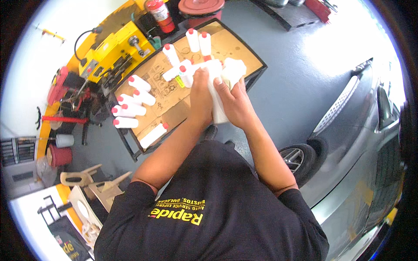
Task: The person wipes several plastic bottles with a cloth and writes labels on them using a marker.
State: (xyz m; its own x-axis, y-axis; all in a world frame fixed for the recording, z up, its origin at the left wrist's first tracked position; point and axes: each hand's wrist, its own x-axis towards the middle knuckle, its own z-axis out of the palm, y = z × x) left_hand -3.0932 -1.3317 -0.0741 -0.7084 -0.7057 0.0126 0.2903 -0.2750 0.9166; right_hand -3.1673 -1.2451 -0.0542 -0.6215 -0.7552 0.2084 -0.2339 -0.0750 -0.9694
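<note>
Watching remotely, I see my left grip (202, 93) and right grip (236, 104) clasping a white plastic bottle (219, 112) between them; crumpled white cloth (234, 69) bunches at the right grip's far side.

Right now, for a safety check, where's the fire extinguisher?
In the head view, the fire extinguisher is at the top, left of centre, between the yellow machine and the lidded red bin.

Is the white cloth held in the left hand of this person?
No, the white cloth is bunched in the right hand, while the left hand grips a white bottle.
</note>
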